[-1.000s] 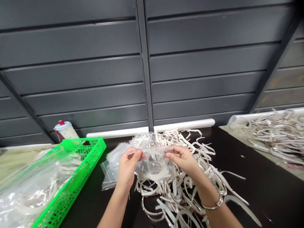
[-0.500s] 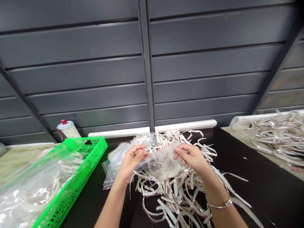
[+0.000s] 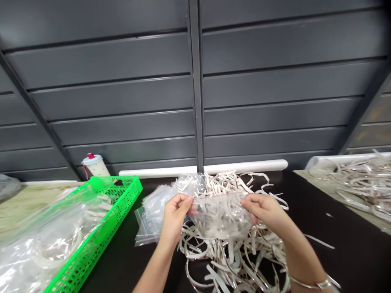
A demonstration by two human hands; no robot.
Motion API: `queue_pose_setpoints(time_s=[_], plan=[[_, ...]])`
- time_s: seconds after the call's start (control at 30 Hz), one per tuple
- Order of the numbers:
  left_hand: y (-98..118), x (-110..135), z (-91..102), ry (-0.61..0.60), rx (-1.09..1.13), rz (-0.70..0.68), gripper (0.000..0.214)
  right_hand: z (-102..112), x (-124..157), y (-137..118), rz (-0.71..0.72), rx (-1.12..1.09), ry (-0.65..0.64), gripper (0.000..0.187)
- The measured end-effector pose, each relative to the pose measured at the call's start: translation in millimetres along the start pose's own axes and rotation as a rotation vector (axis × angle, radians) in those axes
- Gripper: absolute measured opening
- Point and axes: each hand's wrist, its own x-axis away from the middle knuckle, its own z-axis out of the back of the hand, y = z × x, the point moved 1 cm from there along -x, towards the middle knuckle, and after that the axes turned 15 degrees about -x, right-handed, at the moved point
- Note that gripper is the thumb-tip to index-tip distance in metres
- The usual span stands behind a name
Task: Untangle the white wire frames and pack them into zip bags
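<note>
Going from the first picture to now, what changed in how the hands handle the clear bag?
The right hand has moved outward to the right, while the left hand stays at the other end of the clear zip bag, spreading the bag wider. Neither hand let go. The pile of white strips, stack of bags and green basket stayed as they were, apart from a slight shift of view.

Room right of the right hand [image 3: 265,211], tangled white strips [image 3: 232,258] beneath (depth uncertain)
</note>
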Motion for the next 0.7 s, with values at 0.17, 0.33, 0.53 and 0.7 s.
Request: queue_pose_setpoints(time_s=[0.17, 0.33, 0.53, 0.7], plan=[[12.2, 17.9, -6.0, -0.090, -0.174, -0.091, 0.021, -0.9, 17.7, -21.6, 0.351, 0.226, 0.405, 0.025], [19.8, 36.1, -11.4, -0.092, -0.501, -0.342, 0.020, -32.9, 44.0, -52.4, 0.536, 0.353, 0.061, 0.020], [23.6, 41.9, -8.3, 0.068, -0.552, -0.449, 0.016, -25.5, 65.8, -57.2, 0.655, 0.575, 0.037, 0.021], [31.1, 55.3, -5.5, 0.128, -0.589, -0.609, 0.011, -37.8, 69.6, -66.9, 0.699, 0.516, 0.094, 0.024]])
